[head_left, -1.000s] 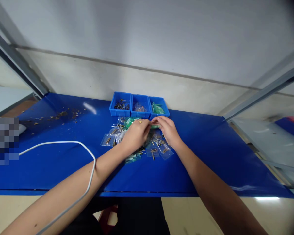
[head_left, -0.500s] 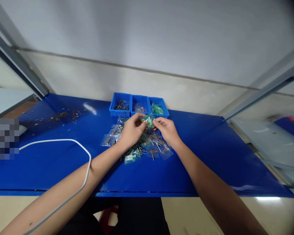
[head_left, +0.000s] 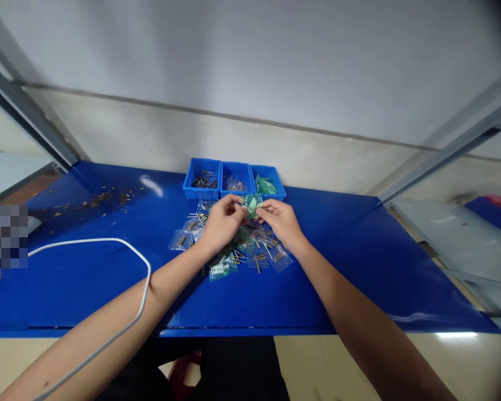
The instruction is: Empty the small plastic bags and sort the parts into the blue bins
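Observation:
Between my two hands is a small green-tinted plastic bag (head_left: 251,205) with pale pieces inside. My left hand (head_left: 224,220) pinches its left side, and my right hand (head_left: 278,218) grips the right side with thumb and fingers. Below them spreads a pile of small clear bags (head_left: 256,257) and loose metal pins (head_left: 237,257), partly hidden by my left hand and forearm. Another green bag (head_left: 223,269) with white pieces lies at the pile's front edge.
Three joined blue bins stand behind my hands: the left bin (head_left: 201,192) holds dark pins, the middle bin (head_left: 236,167) clear bags, the right bin (head_left: 271,170) green bags. Brown debris (head_left: 104,197) litters the table's left. A white cable (head_left: 149,273) crosses my left forearm.
Both hands still hold the green bag, which has turned slightly and looks more spread out between the fingers. The whole view has shifted a little.

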`<state>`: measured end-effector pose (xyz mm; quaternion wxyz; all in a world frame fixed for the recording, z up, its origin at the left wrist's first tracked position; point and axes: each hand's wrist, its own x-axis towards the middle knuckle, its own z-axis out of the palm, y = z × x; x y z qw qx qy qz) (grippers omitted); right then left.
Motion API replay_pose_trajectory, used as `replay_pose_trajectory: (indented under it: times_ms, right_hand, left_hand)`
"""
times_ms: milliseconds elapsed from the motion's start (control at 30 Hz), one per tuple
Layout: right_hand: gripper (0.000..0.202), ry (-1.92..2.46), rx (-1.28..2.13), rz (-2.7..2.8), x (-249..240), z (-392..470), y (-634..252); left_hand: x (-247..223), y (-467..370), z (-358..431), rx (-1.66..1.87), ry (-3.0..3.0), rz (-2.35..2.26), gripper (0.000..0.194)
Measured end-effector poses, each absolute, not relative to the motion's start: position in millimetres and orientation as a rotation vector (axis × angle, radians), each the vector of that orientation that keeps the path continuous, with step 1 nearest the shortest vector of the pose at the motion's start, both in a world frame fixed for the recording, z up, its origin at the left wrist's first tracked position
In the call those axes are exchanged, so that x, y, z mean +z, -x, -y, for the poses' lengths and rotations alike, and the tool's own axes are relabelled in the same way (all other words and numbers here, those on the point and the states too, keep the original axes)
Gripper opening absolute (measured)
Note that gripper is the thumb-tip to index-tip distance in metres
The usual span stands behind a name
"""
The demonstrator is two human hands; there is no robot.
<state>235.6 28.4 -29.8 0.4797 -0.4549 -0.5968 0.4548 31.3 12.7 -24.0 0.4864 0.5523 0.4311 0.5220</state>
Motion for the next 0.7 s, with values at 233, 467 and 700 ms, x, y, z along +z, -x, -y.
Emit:
replay_pose_trajectory:
  times_ms: [233, 467, 700]
  right_hand:
    - [0.047, 1.094, 1.097, 1.494, -30.9, -27.6, -235.8]
    - [0.049, 1.068, 1.053, 1.536, -32.5, -27.8, -237.1]
    - [0.042, 1.083, 0.998, 1.525, -31.5, -26.7, -235.4]
  left_hand:
    - [-21.2, -29.4, -12.7, 1.274, -1.417, -1.113, 0.013]
    - [-17.3, -30.1, -11.1, 1.265, -1.393, -1.120, 0.011]
    - [-17.2, -29.4, -10.6, 1.285, -1.411, -1.137, 0.010]
